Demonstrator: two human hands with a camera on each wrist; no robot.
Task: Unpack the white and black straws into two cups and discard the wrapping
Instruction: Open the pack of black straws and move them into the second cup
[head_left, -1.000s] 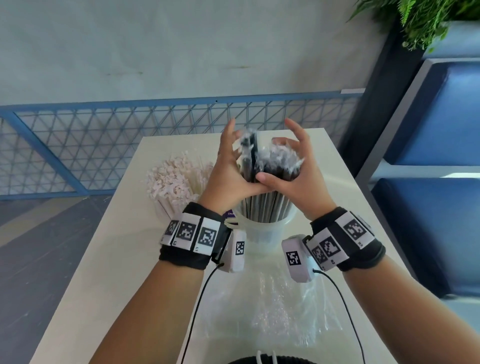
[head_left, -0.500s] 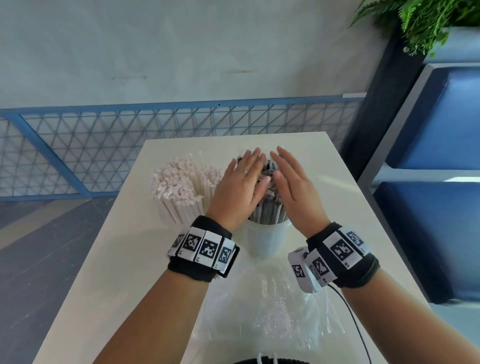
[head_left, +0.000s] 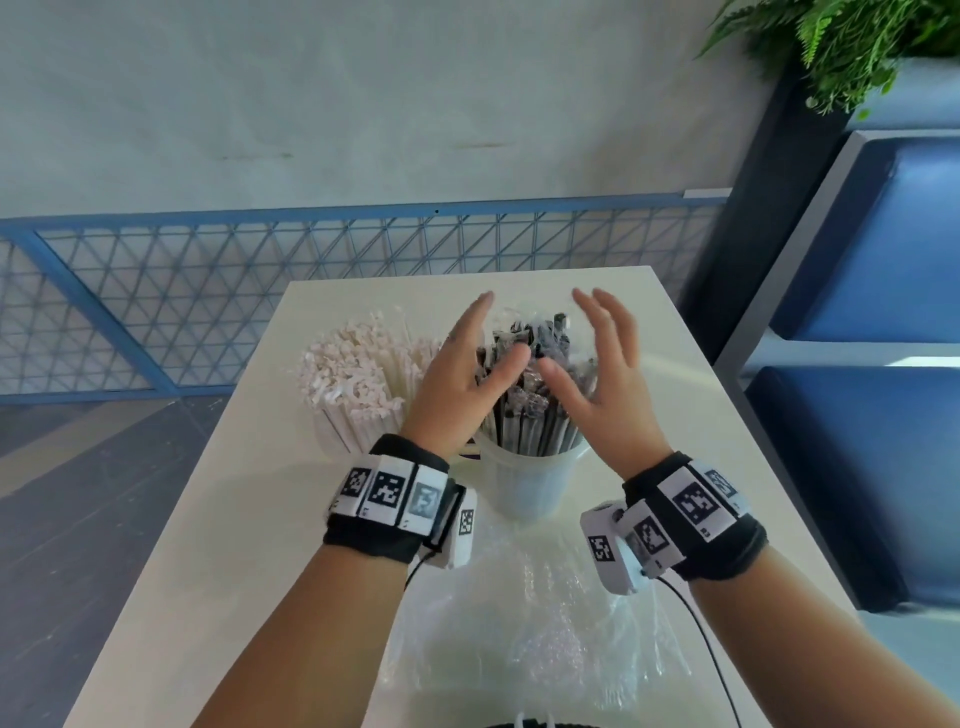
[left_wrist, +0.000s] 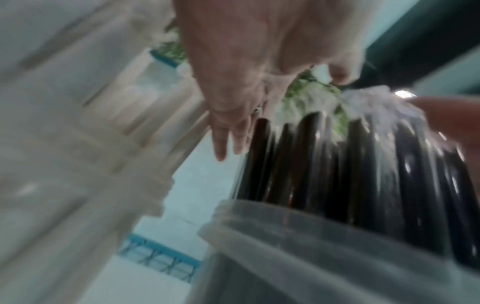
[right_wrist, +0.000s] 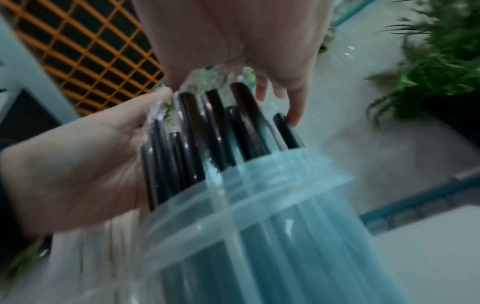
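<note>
a: where do the black straws (head_left: 530, 400) stand?
b: upright in the clear plastic cup (head_left: 527, 486), which sits on the white table (head_left: 218, 519). each one is in its own thin clear sleeve, and the crinkled tops stick up above the cup's rim.

a: and the hands?
b: both are up around the top of that bundle. the left hand (head_left: 457, 379) is on the cup's left side, fingers straight and a little spread, palm turned toward the straws. the right hand (head_left: 602, 384) mirrors it on the cup's right side, fingers loosely extended. neither one curls around anything.

a: do they touch the straws?
b: in the right wrist view the left thumb lies against the sleeve tops and a right fingertip (right_wrist: 294, 119) meets an outer straw. both wrist views are blurred, so i cannot tell more.

a: the white straws (head_left: 353, 379)?
b: bunched upright just left of the cup, in a container i can't make out, paper-wrapped, ends frayed.

a: any wrapping?
b: a crumpled clear plastic bag (head_left: 545, 623) lies flat on the table, on the near side of the cup, below the wrists.
</note>
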